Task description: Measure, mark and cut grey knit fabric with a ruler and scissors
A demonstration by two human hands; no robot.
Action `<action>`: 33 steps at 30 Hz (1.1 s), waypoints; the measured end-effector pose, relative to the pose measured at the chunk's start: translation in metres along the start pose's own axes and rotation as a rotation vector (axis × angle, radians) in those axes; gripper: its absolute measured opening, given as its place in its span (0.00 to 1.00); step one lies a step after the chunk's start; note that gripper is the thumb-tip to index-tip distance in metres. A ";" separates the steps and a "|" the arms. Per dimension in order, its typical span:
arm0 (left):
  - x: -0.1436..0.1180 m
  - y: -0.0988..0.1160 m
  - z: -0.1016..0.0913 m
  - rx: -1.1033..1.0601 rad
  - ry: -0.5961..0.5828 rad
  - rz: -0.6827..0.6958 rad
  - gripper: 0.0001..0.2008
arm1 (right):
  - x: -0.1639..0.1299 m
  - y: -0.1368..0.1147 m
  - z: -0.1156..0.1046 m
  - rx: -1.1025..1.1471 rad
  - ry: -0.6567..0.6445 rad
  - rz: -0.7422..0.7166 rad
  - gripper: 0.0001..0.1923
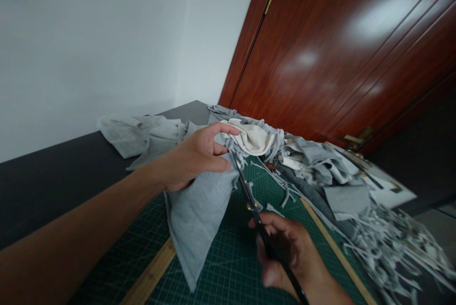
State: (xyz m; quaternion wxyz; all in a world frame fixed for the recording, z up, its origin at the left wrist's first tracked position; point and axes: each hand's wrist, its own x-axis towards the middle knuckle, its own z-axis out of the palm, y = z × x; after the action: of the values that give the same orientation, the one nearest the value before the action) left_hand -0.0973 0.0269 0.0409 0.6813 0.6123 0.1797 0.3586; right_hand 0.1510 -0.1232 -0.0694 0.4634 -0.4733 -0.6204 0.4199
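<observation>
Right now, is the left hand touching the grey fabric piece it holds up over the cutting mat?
Touching. The head view shows the left hand pinching the grey fabric piece between thumb and fingers at its top edge.

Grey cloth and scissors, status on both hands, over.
Left hand pinching grey cloth up off green cutting mat. Right hand gripping scissors, blades at cloth edge. Scrap strips heaped right of the mat.

Dim, tilted view; glare on the door (338,58).
</observation>
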 end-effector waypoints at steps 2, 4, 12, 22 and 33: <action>0.000 0.000 0.000 0.006 0.008 0.004 0.40 | 0.002 -0.001 0.002 0.003 0.008 -0.012 0.42; 0.001 0.000 0.000 0.009 0.010 0.001 0.40 | 0.003 0.000 0.004 0.010 0.038 -0.045 0.42; 0.002 0.001 0.000 0.036 0.019 0.004 0.40 | 0.006 -0.013 0.006 -0.079 0.020 -0.012 0.39; 0.000 -0.001 -0.001 0.074 -0.011 0.022 0.37 | 0.012 -0.006 0.009 -0.035 -0.030 0.065 0.30; 0.008 -0.026 0.010 0.297 -0.210 0.069 0.42 | 0.054 -0.076 0.003 0.028 0.371 0.041 0.31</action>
State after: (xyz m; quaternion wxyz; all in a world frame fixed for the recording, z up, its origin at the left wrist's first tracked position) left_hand -0.0783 0.0257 0.0187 0.5859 0.7459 0.1375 0.2852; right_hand 0.1267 -0.0859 0.0127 0.5678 -0.5489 -0.5084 0.3433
